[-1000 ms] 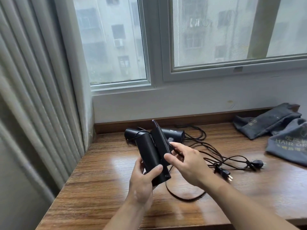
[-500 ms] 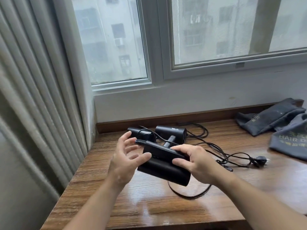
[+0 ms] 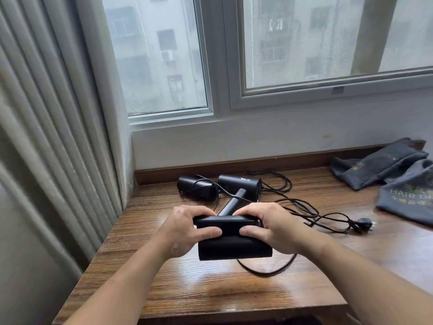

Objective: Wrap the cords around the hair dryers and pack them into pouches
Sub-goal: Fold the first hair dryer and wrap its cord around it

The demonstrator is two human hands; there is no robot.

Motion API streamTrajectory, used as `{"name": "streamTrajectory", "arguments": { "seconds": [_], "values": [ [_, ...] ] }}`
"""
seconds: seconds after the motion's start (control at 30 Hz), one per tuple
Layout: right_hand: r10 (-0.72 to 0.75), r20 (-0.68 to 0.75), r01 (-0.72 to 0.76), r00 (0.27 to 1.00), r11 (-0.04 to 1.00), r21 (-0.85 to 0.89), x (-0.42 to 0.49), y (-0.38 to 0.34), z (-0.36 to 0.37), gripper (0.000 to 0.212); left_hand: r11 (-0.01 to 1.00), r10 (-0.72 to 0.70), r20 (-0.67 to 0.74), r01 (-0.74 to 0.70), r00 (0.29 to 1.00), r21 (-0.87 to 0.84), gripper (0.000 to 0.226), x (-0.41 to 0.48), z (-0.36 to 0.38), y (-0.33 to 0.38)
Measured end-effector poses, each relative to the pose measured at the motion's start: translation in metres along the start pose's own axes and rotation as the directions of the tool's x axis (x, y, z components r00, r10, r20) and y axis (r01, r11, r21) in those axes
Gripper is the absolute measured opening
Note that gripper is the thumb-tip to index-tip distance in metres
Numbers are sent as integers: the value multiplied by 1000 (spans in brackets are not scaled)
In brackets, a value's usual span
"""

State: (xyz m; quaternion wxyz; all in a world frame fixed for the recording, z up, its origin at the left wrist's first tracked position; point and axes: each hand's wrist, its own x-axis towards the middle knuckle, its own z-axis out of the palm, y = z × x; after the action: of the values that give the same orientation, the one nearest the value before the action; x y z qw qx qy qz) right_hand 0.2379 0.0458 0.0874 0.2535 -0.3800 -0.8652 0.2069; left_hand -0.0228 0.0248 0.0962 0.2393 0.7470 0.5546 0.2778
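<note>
Hair dryer (image 3: 234,249) — level | left hand (image 3: 185,228), right hand (image 3: 278,224) grip ends, thumbs inward

The near dryer (image 3: 234,245) is black and folded, held up sideways at 6 o'clock, with its cord (image 3: 267,272) looping under it. The left dryer (image 3: 196,190) lies at 11 o'clock and the mid dryer (image 3: 239,184) at 12, both black, with loose cords (image 3: 304,208) trailing to a plug (image 3: 365,223) at 3 o'clock. The back pouch (image 3: 379,163) and front pouch (image 3: 407,198), both grey, lie crumpled at 2 o'clock.
</note>
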Motion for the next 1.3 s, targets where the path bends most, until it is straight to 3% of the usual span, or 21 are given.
{"name": "streamTrajectory", "arguments": {
  "seconds": [0.17,0.27,0.47,0.67,0.8,0.97,1.07,1.17,1.3],
  "values": [
    [70,-51,-66,996,994,83,-4,14,-13,34,978,-62,21,65,998,-197,21,-6,2,0],
    [108,-75,-97,991,987,129,-11,27,-27,20,953,-88,6,86,996,-292,22,-12,1,-6],
    [130,-82,-115,988,978,173,-17,34,-26,19,824,-144,-29,103,989,-557,22,-17,5,-7],
    [169,68,-180,983,963,202,-20,19,-16,69,770,-180,-68,98,981,-631,16,-17,12,0],
    [182,25,-182,983,946,269,-16,16,-15,72,764,-183,-82,89,980,-640,16,-18,17,3],
    [154,22,-149,988,895,421,-19,21,-16,76,787,-94,129,154,987,-597,22,-22,8,2],
    [131,28,-127,991,853,505,-19,20,-12,74,720,-81,233,219,969,-659,36,-24,6,-3],
    [154,21,-148,988,885,441,-16,17,-13,77,666,-108,215,231,971,-709,33,-25,11,-4],
    [224,-4,-224,975,975,-9,-11,16,-21,82,732,-160,129,205,979,-650,21,-25,17,-4]
  ]
}}
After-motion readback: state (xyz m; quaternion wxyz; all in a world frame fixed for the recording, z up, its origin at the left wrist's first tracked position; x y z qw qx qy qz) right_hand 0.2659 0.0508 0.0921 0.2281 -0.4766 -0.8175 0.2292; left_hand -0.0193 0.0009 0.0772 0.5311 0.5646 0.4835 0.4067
